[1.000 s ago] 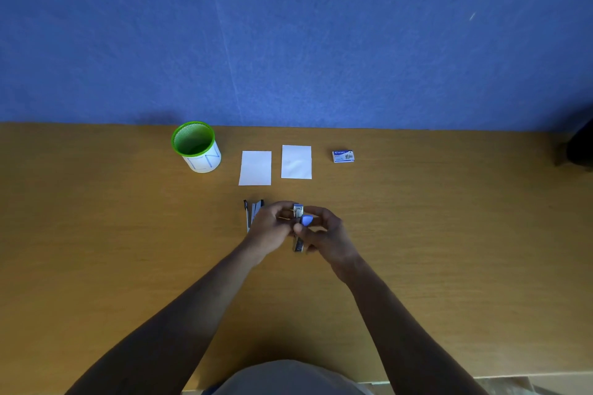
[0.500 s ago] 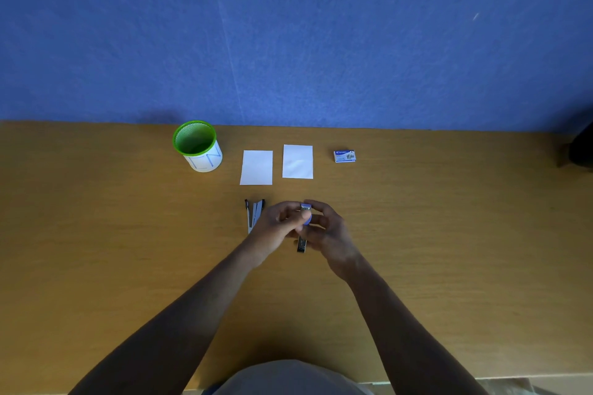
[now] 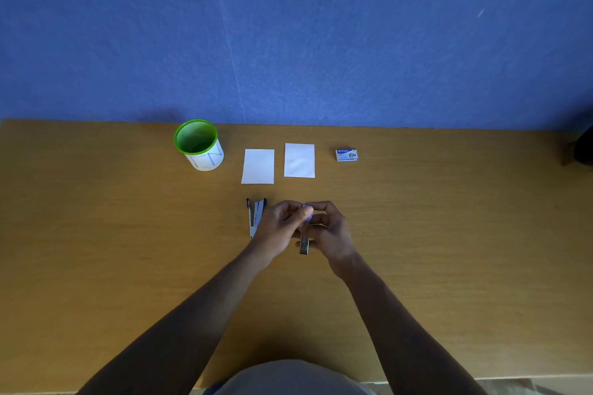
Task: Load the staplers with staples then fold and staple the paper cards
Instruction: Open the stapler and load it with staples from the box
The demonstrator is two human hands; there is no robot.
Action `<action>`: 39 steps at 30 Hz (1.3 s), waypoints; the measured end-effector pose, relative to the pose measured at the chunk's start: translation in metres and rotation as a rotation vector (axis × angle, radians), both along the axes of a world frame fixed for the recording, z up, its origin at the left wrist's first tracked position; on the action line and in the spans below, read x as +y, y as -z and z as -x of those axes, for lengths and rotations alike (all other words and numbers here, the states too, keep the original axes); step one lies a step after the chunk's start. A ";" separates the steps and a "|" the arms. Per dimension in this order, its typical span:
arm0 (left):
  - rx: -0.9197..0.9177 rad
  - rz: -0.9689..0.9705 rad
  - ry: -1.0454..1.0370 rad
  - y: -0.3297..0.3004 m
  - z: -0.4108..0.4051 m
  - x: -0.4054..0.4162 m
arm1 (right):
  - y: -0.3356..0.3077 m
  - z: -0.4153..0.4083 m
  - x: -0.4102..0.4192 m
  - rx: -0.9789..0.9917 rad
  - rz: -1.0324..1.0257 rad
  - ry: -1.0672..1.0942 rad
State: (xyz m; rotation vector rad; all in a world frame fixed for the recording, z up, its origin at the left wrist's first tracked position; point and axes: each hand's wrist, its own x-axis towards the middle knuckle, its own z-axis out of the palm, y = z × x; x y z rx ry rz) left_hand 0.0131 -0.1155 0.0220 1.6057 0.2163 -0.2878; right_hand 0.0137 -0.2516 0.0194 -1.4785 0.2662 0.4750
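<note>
A small stapler (image 3: 305, 240) with a metal body and a blue top stands between both hands over the middle of the wooden table (image 3: 449, 234). My right hand (image 3: 330, 231) grips its body. My left hand (image 3: 279, 228) pinches its blue top end; most of the stapler is hidden by fingers. A second stapler (image 3: 255, 216) lies opened out flat just left of my left hand. Two white paper cards, a left card (image 3: 258, 166) and a right card (image 3: 299, 160), lie flat behind the hands. A small blue-and-white staple box (image 3: 346, 154) sits to their right.
A green mesh cup (image 3: 199, 144) with a white paper band stands at the back left of the cards. A blue wall (image 3: 288, 26) rises behind the table. A dark object (image 3: 582, 146) sits at the far right edge.
The open metal end of the held stapler, visible earlier, is now covered by my fingers. Both hands have closed tighter over the blue top.
</note>
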 end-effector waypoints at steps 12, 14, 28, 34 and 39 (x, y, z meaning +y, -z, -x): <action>0.032 -0.002 -0.044 0.007 -0.006 0.001 | 0.009 -0.007 0.003 0.009 0.040 -0.012; 0.044 -0.013 -0.042 0.009 -0.007 0.002 | 0.010 -0.008 0.005 -0.007 0.058 -0.019; 0.000 -0.245 -0.029 0.019 -0.025 0.000 | 0.020 -0.027 0.011 -0.141 0.721 -0.073; 0.040 -0.340 -0.109 0.024 -0.034 0.000 | 0.022 -0.032 0.023 -0.188 0.950 -0.173; 0.130 -0.394 -0.129 0.035 -0.044 -0.004 | 0.028 -0.035 0.028 -0.180 1.031 -0.215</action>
